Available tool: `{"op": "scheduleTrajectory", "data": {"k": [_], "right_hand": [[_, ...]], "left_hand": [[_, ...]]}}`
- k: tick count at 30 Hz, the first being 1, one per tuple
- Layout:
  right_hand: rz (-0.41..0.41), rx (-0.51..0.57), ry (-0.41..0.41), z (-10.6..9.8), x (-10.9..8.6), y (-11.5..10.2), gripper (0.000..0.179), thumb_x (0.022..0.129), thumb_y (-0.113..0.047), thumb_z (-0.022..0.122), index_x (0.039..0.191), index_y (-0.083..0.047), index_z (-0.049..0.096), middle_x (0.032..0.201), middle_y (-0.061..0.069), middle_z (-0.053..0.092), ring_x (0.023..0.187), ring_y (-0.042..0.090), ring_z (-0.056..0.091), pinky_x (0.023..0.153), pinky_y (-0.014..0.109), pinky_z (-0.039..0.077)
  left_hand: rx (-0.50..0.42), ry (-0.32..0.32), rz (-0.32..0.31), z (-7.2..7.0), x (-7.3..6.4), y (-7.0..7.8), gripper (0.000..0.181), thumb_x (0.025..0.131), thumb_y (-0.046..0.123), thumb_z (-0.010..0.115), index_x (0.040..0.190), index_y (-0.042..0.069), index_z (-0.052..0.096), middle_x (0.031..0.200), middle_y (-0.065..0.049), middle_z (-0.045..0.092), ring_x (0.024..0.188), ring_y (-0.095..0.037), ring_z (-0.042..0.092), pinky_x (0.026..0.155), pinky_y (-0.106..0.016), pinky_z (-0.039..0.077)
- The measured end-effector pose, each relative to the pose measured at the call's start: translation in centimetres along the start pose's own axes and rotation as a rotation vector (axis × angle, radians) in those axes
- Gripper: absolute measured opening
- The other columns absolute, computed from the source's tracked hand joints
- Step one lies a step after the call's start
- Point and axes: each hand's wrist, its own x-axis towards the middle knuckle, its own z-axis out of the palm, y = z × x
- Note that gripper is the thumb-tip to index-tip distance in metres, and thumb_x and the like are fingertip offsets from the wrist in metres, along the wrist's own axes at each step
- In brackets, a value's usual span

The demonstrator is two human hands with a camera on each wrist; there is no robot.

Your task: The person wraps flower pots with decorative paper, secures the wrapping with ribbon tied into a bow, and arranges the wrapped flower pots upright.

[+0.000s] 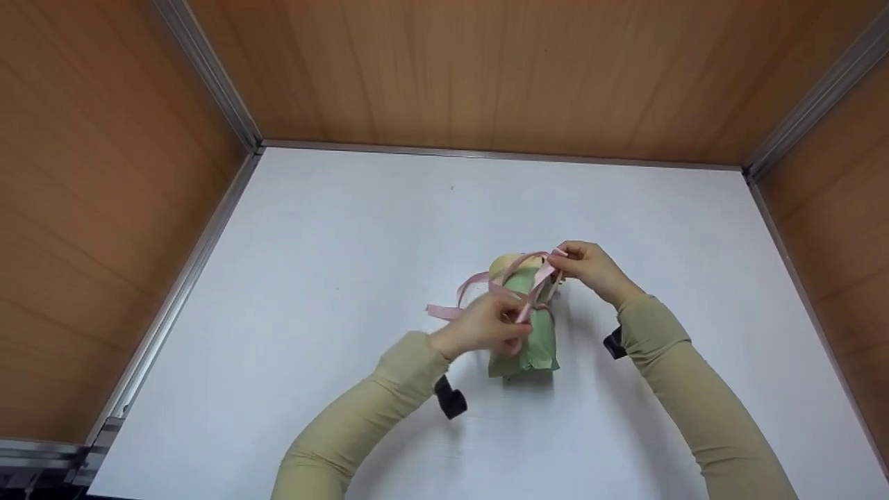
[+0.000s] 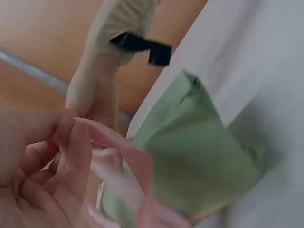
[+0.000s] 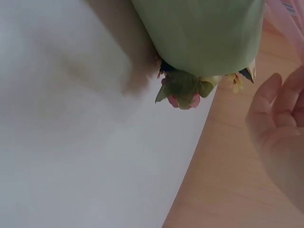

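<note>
A small bouquet (image 1: 545,347) wrapped in green paper lies on the white table, with a pink ribbon (image 1: 442,312) around its middle. Between thumb and fingers my left hand (image 1: 486,325) pinches a length of this ribbon above the wrapping. My right hand (image 1: 590,267) holds another part of it at the far right side of the bouquet. One loose ribbon end sticks out to the left. In the right wrist view, pink and yellow flowers with green leaves (image 3: 183,88) peek from the wrapper's end. The left wrist view shows the folded green paper (image 2: 190,156) close beside the ribbon.
The white table (image 1: 333,229) is bounded by wooden panels (image 1: 486,76) at the back and both sides, with metal rails (image 1: 208,69) along the joints. Black straps (image 1: 451,399) hang from both wrists, near the tabletop.
</note>
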Motion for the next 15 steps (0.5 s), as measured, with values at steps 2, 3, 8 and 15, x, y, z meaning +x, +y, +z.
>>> {"op": "scheduleTrajectory", "data": {"k": [2, 3, 8, 15], "right_hand": [[0.004, -0.015, -0.013, -0.5, 0.0, -0.2, 0.022, 0.094, -0.024, 0.059, 0.095, -0.002, 0.060, 0.082, -0.008, 0.061, 0.083, 0.009, 0.058, 0.083, 0.029, 0.049], [0.003, -0.019, -0.023, -0.7, 0.1, -0.3, 0.023, 0.094, -0.023, 0.059, 0.095, -0.001, 0.060, 0.082, -0.008, 0.062, 0.084, 0.008, 0.059, 0.085, 0.029, 0.049], [-0.015, -0.039, -0.088, -1.4, 0.3, -0.5, 0.024, 0.093, -0.020, 0.061, 0.095, 0.004, 0.059, 0.083, -0.007, 0.062, 0.084, 0.006, 0.061, 0.085, 0.030, 0.051], [-0.030, -0.059, -0.162, -1.2, 0.4, -0.6, 0.027, 0.093, -0.021, 0.061, 0.096, 0.006, 0.061, 0.081, -0.006, 0.063, 0.084, 0.011, 0.063, 0.087, 0.037, 0.051]], "left_hand": [[0.019, -0.034, 0.002, 2.0, 0.9, 0.6, 0.011, 0.088, 0.010, 0.066, 0.079, 0.007, 0.060, 0.073, 0.004, 0.057, 0.062, -0.004, 0.054, 0.056, -0.017, 0.048], [0.021, -0.049, 0.011, 2.9, 1.4, 0.9, 0.012, 0.088, 0.010, 0.066, 0.079, 0.008, 0.059, 0.073, 0.004, 0.056, 0.062, -0.005, 0.053, 0.055, -0.017, 0.047], [0.094, -0.129, 0.066, 6.4, 3.3, 1.8, 0.012, 0.089, 0.012, 0.066, 0.099, 0.005, 0.063, 0.090, -0.001, 0.063, 0.075, -0.007, 0.059, 0.065, -0.014, 0.049], [0.163, -0.264, 0.020, 5.5, 3.0, 2.6, 0.038, 0.093, 0.021, 0.061, 0.129, 0.009, 0.058, 0.119, 0.000, 0.065, 0.101, -0.003, 0.060, 0.086, -0.013, 0.047]]}}
